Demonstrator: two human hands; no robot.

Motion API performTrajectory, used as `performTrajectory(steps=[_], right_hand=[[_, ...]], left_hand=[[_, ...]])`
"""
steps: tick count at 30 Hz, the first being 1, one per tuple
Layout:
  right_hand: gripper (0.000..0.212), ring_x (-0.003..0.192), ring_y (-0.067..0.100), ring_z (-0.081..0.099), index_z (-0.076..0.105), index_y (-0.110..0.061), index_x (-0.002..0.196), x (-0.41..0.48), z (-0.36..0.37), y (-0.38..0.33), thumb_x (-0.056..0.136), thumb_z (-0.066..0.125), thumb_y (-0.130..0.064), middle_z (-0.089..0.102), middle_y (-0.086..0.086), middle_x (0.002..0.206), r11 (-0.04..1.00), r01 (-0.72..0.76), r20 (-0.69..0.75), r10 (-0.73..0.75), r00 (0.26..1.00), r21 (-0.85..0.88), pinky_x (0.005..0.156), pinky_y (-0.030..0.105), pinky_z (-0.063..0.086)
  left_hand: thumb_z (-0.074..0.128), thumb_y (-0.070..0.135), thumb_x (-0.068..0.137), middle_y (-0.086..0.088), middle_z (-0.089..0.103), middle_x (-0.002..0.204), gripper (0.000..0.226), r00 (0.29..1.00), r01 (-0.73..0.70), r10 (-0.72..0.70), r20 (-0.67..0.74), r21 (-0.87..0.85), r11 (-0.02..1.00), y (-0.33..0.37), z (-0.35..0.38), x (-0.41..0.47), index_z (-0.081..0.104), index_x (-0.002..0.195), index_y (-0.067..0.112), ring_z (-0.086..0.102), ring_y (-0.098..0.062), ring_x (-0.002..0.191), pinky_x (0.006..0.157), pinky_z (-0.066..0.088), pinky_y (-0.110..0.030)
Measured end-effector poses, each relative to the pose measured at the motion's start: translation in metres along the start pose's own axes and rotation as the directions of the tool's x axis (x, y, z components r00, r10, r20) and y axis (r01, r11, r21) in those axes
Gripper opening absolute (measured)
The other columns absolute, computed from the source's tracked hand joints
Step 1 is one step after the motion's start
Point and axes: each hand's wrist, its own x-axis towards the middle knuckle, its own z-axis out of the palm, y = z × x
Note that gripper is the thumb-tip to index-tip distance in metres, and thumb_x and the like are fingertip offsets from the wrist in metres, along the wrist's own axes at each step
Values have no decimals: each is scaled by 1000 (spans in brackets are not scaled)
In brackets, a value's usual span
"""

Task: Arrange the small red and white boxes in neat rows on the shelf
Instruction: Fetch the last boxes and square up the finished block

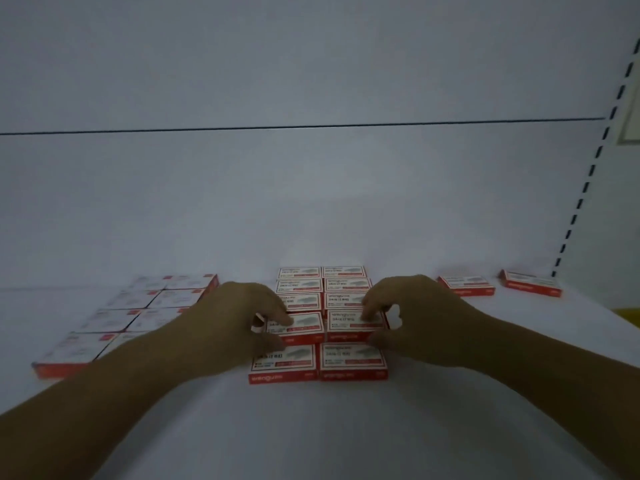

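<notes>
Both hands on the middle block of boxes on the shelf. Left hand pinches the left box, right hand pinches the right box, likely squaring them into line. Left block done; two strays right.

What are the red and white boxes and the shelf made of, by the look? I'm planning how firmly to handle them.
Red and white boxes: probably thin printed cardboard, matte; sharp folded edges, printed labels, a small end flap sticking out on one.
Shelf: smooth, pale, hard surface with a soft sheen, possibly painted metal or laminate; the dim picture leaves this open.
</notes>
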Motion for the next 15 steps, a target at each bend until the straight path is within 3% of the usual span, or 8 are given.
performTrajectory(steps=[3,6,8,10,13,15], right_hand=[[35,100,0,49,64,-32,106,-1,4,1,74,70,-44,56,-15,116,999,10,42,-12,999,36,87,17,40],[40,102,1,50,59,-37,111,-8,-11,23,75,63,-54,55,-17,116,997,-54,106,48,993,58,89,23,43],[31,104,6,53,60,-36,109,-19,-32,63,80,61,-46,58,-12,115,983,-180,27,179,984,33,90,25,43],[29,111,14,53,61,-25,114,-34,-51,109,85,60,-29,58,-3,120,937,-349,-101,345,933,-24,92,23,38],[41,122,20,47,52,-15,126,-58,-58,162,85,55,-10,51,6,133,843,-539,-130,534,835,3,97,21,31],[50,124,20,45,48,-17,130,-63,-53,179,82,52,-5,49,6,136,827,-562,-56,563,825,37,100,21,30]], left_hand=[[72,38,73,24,52,105,34,998,-45,50,-42,110,993,-6,9,4,66,106,36,48,5,90,81,44,-15],[73,51,65,29,48,96,26,996,-77,85,-37,174,982,0,2,17,66,89,47,46,4,90,81,42,-22],[71,55,59,27,56,92,20,993,-99,102,-54,52,994,19,-1,32,59,75,57,55,-1,86,78,48,-28],[65,59,58,24,60,89,19,983,-183,183,-24,-6,983,50,8,53,55,74,60,58,-2,84,76,51,-32],[62,57,71,21,55,104,31,940,-324,318,124,32,945,102,41,92,58,101,49,52,-5,104,94,44,-29],[54,54,80,13,49,125,46,933,-332,295,206,177,927,127,63,124,49,122,37,44,-10,119,103,36,-29]])
